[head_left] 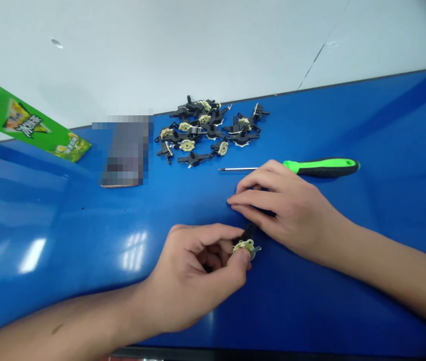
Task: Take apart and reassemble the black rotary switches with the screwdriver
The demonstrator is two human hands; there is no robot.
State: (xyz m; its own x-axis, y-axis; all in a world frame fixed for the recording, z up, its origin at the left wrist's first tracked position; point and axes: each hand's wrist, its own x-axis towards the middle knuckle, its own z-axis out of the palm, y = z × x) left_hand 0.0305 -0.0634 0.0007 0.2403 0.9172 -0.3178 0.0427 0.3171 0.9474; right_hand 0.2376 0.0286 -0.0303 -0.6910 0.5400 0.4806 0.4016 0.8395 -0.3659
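Black plastic switch part (248, 238) with a brass plate, likely light and stiff, best held by its body, sits pinched by the left hand (193, 276) over the blue surface (386, 125), the right hand's (284, 210) fingers loosely spread beside it.

A green snack packet (28, 123) lies at the far-left corner of the blue worktop (386, 125), just beside a pixelated, unreadable object (124, 150), below a white wall (197, 55).

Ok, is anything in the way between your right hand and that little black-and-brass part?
Nothing visible is: the right hand sits right beside the black-and-brass part, which the left hand is holding.
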